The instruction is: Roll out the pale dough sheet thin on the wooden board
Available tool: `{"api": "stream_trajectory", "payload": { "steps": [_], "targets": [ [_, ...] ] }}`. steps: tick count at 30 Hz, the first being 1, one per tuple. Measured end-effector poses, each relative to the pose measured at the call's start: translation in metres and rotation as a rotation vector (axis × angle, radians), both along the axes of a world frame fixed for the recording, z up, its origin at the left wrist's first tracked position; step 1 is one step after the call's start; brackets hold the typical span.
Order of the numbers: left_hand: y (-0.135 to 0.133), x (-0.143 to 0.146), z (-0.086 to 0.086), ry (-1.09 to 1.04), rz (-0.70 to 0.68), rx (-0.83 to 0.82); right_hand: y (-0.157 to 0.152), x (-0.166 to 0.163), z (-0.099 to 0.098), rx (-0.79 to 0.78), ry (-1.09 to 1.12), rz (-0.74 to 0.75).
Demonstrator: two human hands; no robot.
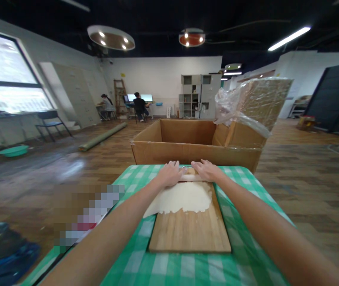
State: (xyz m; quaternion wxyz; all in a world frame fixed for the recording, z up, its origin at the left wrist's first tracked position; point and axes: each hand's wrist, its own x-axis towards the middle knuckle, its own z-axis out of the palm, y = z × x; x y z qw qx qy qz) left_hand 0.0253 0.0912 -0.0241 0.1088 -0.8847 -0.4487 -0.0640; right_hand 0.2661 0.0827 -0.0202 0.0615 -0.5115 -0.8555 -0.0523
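A pale rolling pin (191,178) lies crosswise near the far end of a wooden cutting board (190,234). My left hand (171,173) grips its left end, fingers bent over the top and pointing away from me. On the right end, my right hand (207,171) has hold of the pin in the same way. A thin, wide sheet of dough (184,198) with ragged edges spreads on the board just in front of the pin. Its left side hangs past the board onto the checked tablecloth (196,268). The pin's ends are hidden under my palms.
Beyond the table stands a large open cardboard box (193,153), with a plastic-wrapped carton (264,99) at its right. A dark blue plastic bag (5,254) lies at lower left. Farther back are a rolled mat (103,136), a chair (51,121) and two seated people (140,105).
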Motion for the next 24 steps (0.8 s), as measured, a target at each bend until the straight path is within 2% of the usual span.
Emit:
{"api": "stream_trajectory", "payload": {
  "steps": [4, 8, 14, 17, 20, 24],
  "targets": [
    [-0.031, -0.003, -0.004, -0.061, 0.000, 0.064, -0.043, -0.004, -0.003, 0.073, 0.072, -0.088],
    [-0.074, -0.006, -0.004, -0.112, 0.048, 0.099, -0.090, -0.012, -0.004, 0.098, 0.127, -0.158],
    [-0.147, -0.019, 0.009, -0.124, 0.001, 0.030, -0.170, -0.017, -0.004, 0.043, 0.182, -0.110],
    [-0.169, -0.024, 0.018, -0.110, -0.008, -0.028, -0.198, -0.015, -0.004, 0.032, 0.202, -0.083],
    [-0.169, -0.024, 0.022, -0.119, -0.017, -0.060, -0.196, -0.013, 0.000, -0.011, 0.210, -0.069],
    [-0.130, -0.013, 0.020, -0.164, 0.000, -0.079, -0.145, -0.008, 0.004, -0.073, 0.199, -0.087]
  ]
}}
